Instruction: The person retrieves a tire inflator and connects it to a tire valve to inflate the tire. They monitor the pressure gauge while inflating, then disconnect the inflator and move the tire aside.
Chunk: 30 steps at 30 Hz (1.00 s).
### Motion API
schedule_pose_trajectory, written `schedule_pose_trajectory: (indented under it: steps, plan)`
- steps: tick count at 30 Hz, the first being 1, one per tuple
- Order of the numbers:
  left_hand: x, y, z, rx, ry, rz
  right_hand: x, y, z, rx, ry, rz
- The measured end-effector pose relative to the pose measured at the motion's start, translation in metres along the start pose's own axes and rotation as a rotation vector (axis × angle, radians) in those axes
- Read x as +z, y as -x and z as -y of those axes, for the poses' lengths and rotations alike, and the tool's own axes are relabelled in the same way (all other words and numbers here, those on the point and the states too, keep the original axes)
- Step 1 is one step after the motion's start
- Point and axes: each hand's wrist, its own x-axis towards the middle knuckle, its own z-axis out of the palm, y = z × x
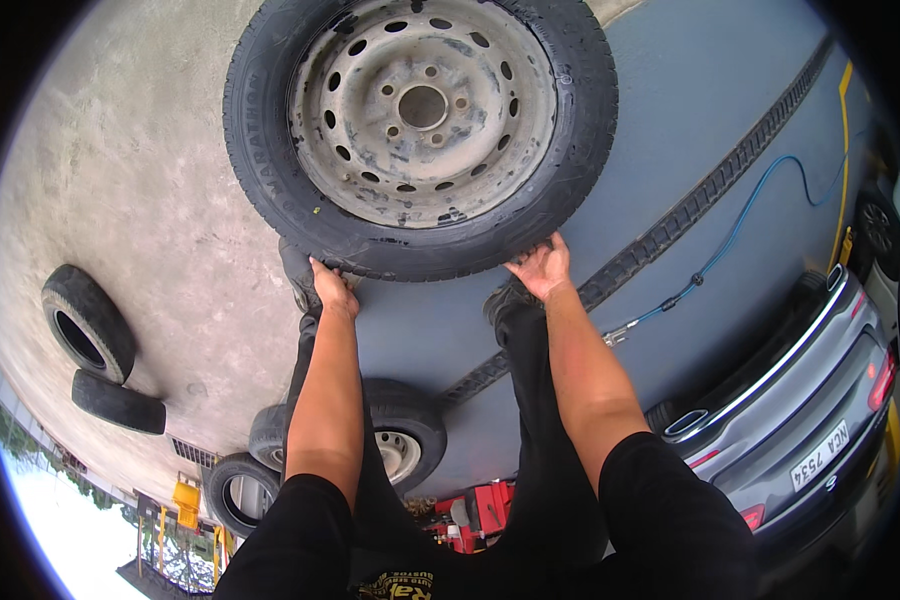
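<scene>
A large car wheel [425,160], a black tire on a worn, dirty steel rim, fills the upper middle of the view with its rim face toward me. My left hand [335,291] holds the tire's near edge at the left, its thumb against the tread and its fingers partly hidden. At the near right edge, my right hand [544,268] has its palm turned up, with fingertips tucked against and under the tire. Both arms reach out straight. Just below the wheel, my dark shoes show beside the hands, one partly covered by it.
Two loose tires [88,325] rest on the concrete at left. More wheels [400,440] stand behind my legs, near a red tool case [485,512]. A black floor strip [670,225] crosses the grey floor, with a blue air hose [740,240] alongside. A silver car [800,400] is at right.
</scene>
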Motion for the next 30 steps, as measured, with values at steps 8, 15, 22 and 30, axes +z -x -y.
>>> schedule_pose_trajectory:
  steps: [8, 15, 22, 30]
  plan:
    - [-0.062, 0.284, -0.015, 0.051, -0.684, 0.969, -0.054, 0.175, 0.062, 0.024, 0.9, 0.202]
    - [-0.161, 0.642, -0.013, 0.349, -0.038, 2.608, -0.105, 0.306, 0.144, -0.114, 1.282, 0.224]
    - [-0.222, 0.699, 0.017, 1.093, 0.397, 1.962, -0.22, 0.358, 0.156, -0.201, 1.31, -0.132]
    - [-0.341, 0.682, 0.081, 0.692, 1.104, 1.668, -0.344, 0.376, 0.035, -0.066, 1.543, -0.119]
